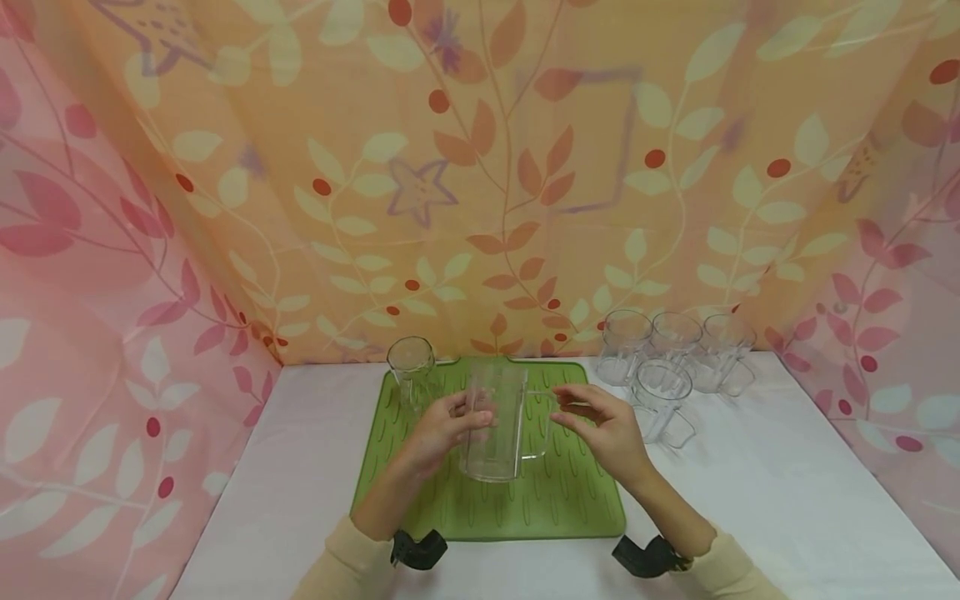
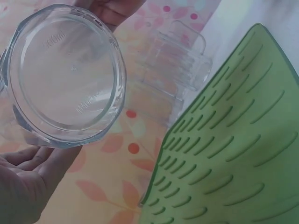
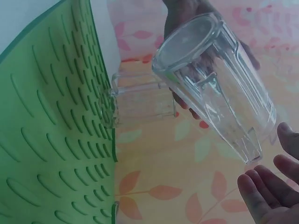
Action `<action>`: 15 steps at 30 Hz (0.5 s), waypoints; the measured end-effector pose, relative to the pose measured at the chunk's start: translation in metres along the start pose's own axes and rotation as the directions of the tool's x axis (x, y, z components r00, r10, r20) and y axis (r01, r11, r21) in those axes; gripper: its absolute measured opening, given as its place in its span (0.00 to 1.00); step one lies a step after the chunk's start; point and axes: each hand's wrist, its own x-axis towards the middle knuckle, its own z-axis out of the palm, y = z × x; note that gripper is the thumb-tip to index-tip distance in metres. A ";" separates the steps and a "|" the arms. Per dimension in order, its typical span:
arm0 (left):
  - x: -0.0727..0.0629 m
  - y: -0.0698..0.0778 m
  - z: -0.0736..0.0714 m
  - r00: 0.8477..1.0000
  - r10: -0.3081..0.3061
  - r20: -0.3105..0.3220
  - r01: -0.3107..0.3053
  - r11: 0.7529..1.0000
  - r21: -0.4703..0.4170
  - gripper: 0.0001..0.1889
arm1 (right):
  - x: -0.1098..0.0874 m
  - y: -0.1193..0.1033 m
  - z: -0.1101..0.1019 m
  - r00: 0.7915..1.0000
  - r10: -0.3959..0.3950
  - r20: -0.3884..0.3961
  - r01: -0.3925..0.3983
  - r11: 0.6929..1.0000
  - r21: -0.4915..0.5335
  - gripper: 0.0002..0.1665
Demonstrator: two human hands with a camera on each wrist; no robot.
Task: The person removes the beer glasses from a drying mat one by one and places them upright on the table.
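Observation:
Above the green mat, my left hand (image 1: pixel 442 427) grips a clear faceted mug (image 1: pixel 495 437) round its body, thumb across the near side. Raised raised-letter markings show on the mug's round base (image 2: pixel 70 74) in the left wrist view. The handle (image 1: pixel 536 454) points right, toward my right hand (image 1: pixel 609 429). Beside that handle, the right thumb and fingers are spread apart and do not close round it. In the right wrist view the mug (image 3: pixel 219 79) is tilted, with its handle end close to the right fingertips (image 3: pixel 250 186).
Under the hands lies a ridged green mat (image 1: pixel 525 512) on a white-covered table (image 1: pixel 757 500). Another clear mug (image 1: pixel 411 367) stands at the mat's back left corner. To the right, several clear mugs (image 1: pixel 662 387) stand grouped. Patterned cloth (image 1: pixel 510 167) encloses the table's back and sides.

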 end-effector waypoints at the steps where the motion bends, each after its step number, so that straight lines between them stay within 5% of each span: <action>1: 0.000 0.000 0.000 1.000 0.008 -0.001 -0.008 1.000 0.007 0.32 | -0.001 0.000 0.000 1.000 0.022 -0.001 -0.022 0.999 0.023 0.19; 15: -0.007 -0.006 0.005 0.998 0.070 -0.001 -0.070 0.996 0.046 0.35 | -0.007 0.003 -0.005 0.950 0.306 0.066 -0.313 0.928 0.202 0.24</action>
